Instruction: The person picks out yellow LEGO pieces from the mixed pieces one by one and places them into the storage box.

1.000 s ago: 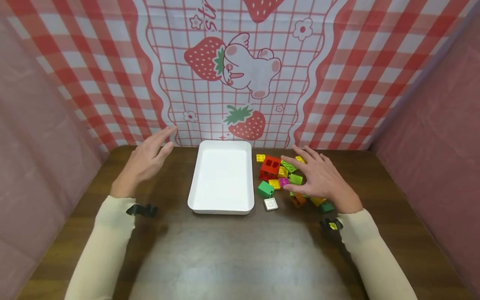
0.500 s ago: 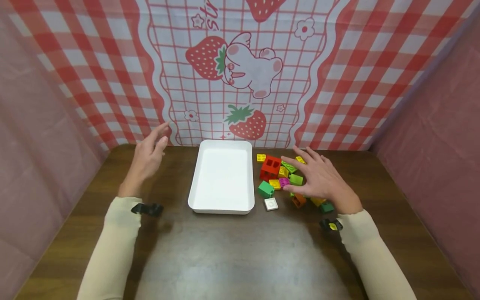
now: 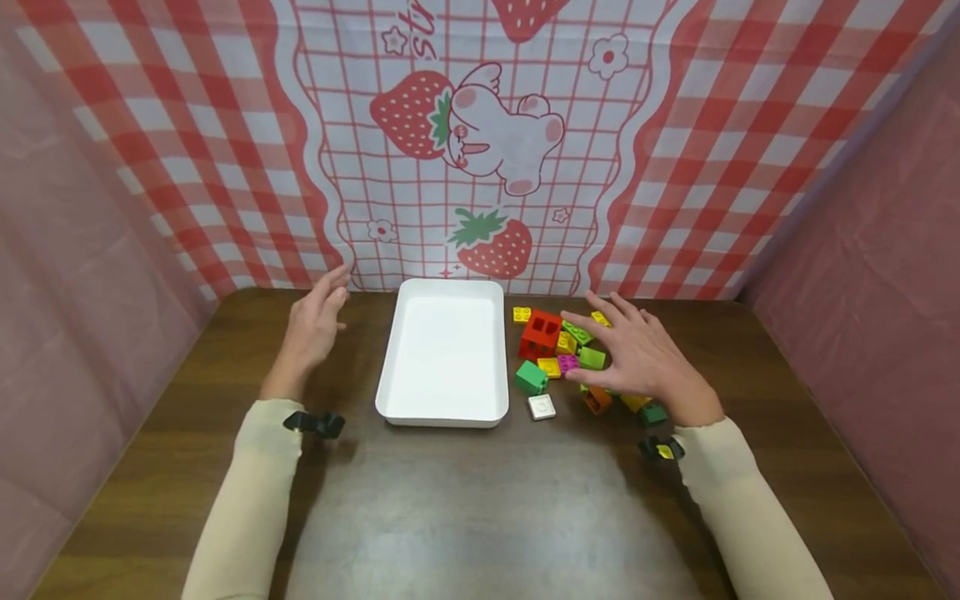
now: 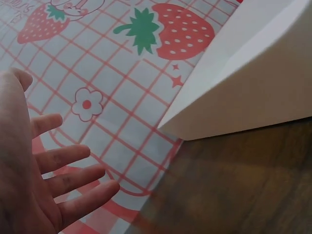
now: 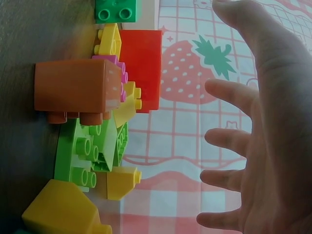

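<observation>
My left hand (image 3: 311, 329) hovers to the left of a white tray (image 3: 442, 419), its fingers loosely extended and holding nothing. In the left wrist view those fingers stand apart from the tray's side wall (image 4: 243, 107). On the other side, my right hand (image 3: 633, 350) spreads over a pile of toy bricks without gripping any. Among them are a red brick (image 3: 531, 343), a green brick (image 3: 532, 377), a magenta brick (image 3: 567, 364), a white brick (image 3: 542, 407) and a brown brick (image 5: 73, 87). Part of the pile is hidden beneath the right hand.
Several yellow and lime bricks lie in the same pile, including a lime brick (image 5: 68, 151) and a yellow brick (image 5: 63, 209). The brown wooden table (image 3: 465, 508) meets a strawberry-print cloth (image 3: 480, 167) at the back. Pink cloth (image 3: 877, 250) hangs at both sides.
My left hand first drew back a little, then shifted right and slightly down, closer to the tray. The right hand and the bricks have stayed in place.
</observation>
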Tool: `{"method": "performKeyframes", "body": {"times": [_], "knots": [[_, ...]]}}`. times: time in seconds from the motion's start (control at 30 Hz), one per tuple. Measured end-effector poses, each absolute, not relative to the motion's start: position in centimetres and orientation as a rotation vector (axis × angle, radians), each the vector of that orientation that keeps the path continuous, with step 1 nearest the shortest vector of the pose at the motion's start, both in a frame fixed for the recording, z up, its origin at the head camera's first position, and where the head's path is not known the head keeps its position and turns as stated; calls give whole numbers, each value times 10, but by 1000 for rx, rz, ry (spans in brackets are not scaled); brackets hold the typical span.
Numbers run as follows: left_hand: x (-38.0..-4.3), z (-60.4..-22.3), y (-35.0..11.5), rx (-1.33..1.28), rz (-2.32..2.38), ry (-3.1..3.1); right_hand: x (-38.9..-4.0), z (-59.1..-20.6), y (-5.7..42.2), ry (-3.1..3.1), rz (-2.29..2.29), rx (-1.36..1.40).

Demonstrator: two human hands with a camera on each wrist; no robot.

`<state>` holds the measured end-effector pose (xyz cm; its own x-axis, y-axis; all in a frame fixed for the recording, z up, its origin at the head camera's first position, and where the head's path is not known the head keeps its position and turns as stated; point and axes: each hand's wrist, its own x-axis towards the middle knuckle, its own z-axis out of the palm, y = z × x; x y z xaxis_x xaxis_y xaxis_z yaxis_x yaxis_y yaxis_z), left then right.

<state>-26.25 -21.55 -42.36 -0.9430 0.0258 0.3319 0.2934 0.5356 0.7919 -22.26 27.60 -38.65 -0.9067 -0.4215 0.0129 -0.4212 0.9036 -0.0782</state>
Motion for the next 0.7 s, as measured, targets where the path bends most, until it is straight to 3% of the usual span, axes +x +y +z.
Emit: {"method": "performKeyframes", "body": {"times": [0.7], "knots": [[-266, -441, -213, -35, -1685, -2594, -224, -383, 276, 3073, -109, -666]]}}
